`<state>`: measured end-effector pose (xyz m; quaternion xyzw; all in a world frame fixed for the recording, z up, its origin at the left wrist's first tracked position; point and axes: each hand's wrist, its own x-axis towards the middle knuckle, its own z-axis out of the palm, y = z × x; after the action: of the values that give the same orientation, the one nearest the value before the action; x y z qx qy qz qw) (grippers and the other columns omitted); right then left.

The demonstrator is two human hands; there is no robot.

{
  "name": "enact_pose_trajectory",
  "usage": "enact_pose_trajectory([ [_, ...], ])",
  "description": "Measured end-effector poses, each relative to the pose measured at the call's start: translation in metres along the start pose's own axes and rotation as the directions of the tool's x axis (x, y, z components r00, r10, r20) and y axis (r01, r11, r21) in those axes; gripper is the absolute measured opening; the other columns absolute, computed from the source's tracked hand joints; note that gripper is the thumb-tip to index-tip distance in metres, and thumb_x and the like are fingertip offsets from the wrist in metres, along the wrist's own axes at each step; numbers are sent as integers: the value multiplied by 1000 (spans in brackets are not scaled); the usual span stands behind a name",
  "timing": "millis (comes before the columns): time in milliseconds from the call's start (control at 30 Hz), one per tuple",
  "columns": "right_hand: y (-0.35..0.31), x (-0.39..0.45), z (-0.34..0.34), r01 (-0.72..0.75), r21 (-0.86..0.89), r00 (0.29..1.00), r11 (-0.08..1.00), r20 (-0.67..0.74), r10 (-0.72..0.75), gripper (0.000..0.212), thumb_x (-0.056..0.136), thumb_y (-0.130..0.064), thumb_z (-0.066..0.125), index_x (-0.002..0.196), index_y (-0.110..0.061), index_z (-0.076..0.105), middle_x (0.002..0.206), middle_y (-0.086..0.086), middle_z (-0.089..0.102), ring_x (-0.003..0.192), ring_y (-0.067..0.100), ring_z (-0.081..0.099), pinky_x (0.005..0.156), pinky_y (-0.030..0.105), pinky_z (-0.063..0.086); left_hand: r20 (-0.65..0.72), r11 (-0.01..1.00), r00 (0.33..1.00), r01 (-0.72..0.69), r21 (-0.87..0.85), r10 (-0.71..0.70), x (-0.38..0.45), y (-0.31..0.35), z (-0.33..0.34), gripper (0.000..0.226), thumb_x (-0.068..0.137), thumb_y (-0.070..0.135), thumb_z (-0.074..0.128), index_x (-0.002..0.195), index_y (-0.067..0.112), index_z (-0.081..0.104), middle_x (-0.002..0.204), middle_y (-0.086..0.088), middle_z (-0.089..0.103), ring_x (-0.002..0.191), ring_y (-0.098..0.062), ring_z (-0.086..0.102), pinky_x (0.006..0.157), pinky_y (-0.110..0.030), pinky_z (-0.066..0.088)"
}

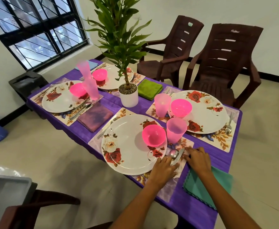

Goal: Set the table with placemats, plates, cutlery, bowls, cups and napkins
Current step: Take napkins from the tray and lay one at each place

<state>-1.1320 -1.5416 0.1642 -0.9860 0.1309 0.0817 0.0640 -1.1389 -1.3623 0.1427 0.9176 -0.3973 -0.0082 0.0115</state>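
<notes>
Your left hand [164, 166] rests on the nearest placemat [170, 184], just right of the nearest plate [132, 142], with its fingers curled against the handles of the spoon [174, 153] and knife [178, 157]; whether it pinches them or only touches them, you cannot tell. Your right hand [197, 158] lies just right of the knife, fingers spread and fairly straight, fingertips on the placemat's edge, holding nothing. The spoon and knife lie side by side between your two hands, right of that plate. On the plate's right part sits a pink bowl [154, 135], and a pale pink cup [175, 129] stands just beyond it, off the plate's right rim. A fork [107, 128] lies along the plate's far left edge. A teal napkin [208, 185] lies right of the plate, under your right forearm. Beyond the plate, in the middle of the purple tablecloth [218, 151], stands a potted plant [128, 95], with three more set places around it.
</notes>
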Motion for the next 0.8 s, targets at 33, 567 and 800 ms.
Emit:
enact_pose_trajectory([
  [33,0,0,0,2,-3,1000,1000,-3,-2,44,93,-44,51,134,-26,50,123,0,63,122,23,44,89,35,43,4,1000,1000,4,-7,-4,0,0,-2,47,67,54,76,109,35,64,109,0,65,92,-13,62,72,-26,51],
  [567,82,-37,-5,-80,266,995,961,84,60,34,89,-37,59,118,-20,64,121,7,62,114,30,54,95,38,43,104,943,955,291,-163,-277,40,70,-25,45,77,43,71,107,11,63,106,-8,66,96,-24,64,79,-33,48],
  [800,74,-29,-1,-117,330,990,937,119,81,27,86,-39,64,100,-16,67,109,5,65,102,24,59,84,34,45,285,780,859,507,-367,-425,40,76,-23,44,89,30,61,124,12,44,113,-12,65,107,-32,59,89,-38,41],
])
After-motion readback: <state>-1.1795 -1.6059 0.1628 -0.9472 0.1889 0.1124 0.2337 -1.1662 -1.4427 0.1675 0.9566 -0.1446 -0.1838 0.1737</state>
